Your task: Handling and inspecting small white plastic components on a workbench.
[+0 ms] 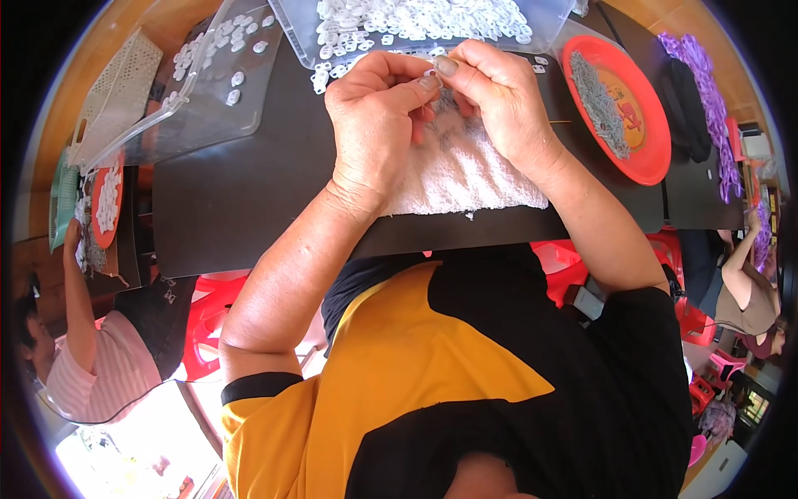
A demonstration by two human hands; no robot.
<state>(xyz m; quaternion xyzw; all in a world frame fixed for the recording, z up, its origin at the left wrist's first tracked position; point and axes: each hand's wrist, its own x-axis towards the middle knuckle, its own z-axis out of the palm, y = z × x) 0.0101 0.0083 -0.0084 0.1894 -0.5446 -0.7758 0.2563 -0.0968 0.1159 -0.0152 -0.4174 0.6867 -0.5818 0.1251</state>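
Observation:
My left hand and my right hand meet over the table, thumbs and fingers pinched together. Whatever sits between the fingertips is too small and covered to make out. Under them lies a white towel, with some small grey pieces on it, partly hidden by my fingers. Just beyond my hands stands a clear plastic bin holding a heap of small white plastic pieces. More white pieces lie on the dark table at the bin's near edge.
An oval red tray with thin grey pieces is at the right, beside purple strands. A tilted clear bin with scattered white pieces stands left, near a white basket. Co-workers sit at left and right.

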